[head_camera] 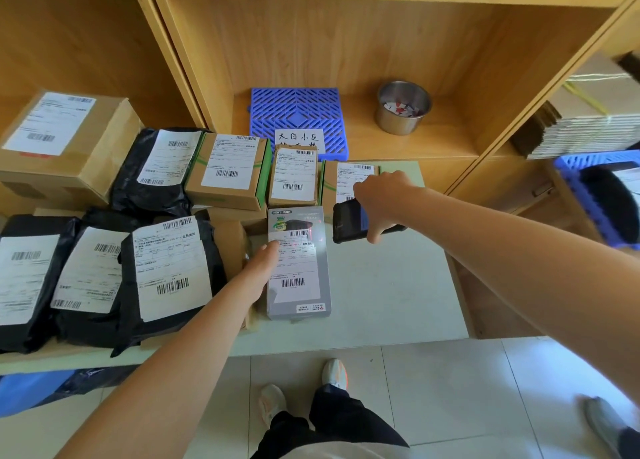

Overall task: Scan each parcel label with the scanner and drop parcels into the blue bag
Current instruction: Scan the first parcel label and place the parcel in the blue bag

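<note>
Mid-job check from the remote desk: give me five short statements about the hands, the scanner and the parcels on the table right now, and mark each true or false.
1. The right hand holds the scanner above the table. True.
2. The left hand rests on the grey box. True.
3. The scanner's red light falls on a black bag parcel. False: the reddish glow lies on the grey box's label.
4. The metal cup stands on the table among the parcels. False: it stands on the wooden shelf behind.
5. The black bag parcels lie to the right of the grey box. False: they lie to its left.
</note>
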### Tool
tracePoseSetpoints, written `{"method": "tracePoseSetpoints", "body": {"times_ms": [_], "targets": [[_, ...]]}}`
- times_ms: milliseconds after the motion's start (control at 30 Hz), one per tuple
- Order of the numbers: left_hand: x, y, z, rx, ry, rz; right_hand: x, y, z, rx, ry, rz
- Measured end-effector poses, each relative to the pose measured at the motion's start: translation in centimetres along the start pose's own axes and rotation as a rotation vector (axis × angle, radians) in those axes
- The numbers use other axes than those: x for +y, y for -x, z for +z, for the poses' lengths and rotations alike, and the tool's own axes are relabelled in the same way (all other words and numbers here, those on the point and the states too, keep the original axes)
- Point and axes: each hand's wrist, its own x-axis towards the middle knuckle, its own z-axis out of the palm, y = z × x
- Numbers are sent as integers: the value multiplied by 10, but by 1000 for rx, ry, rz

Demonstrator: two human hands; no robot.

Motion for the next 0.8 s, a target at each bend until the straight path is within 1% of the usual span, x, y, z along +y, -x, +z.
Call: {"method": "tracePoseSetpoints", "body": {"times_ms": [167,433,600,700,800], "targets": [[0,0,1,1,56,-11,-6,-4,-2,4,-12,-22],[2,1,-1,-28,71,-42,-22,-9,-16,3,2,-82],[7,1,0,18,118,-67,-18,7,-13,-51,74,-102],[8,-1,1,39,132,-62,-35,19,-6,-89,99,-142],[7,-4,1,55,129,-67,-56,26,2,-79,111,-192]]}}
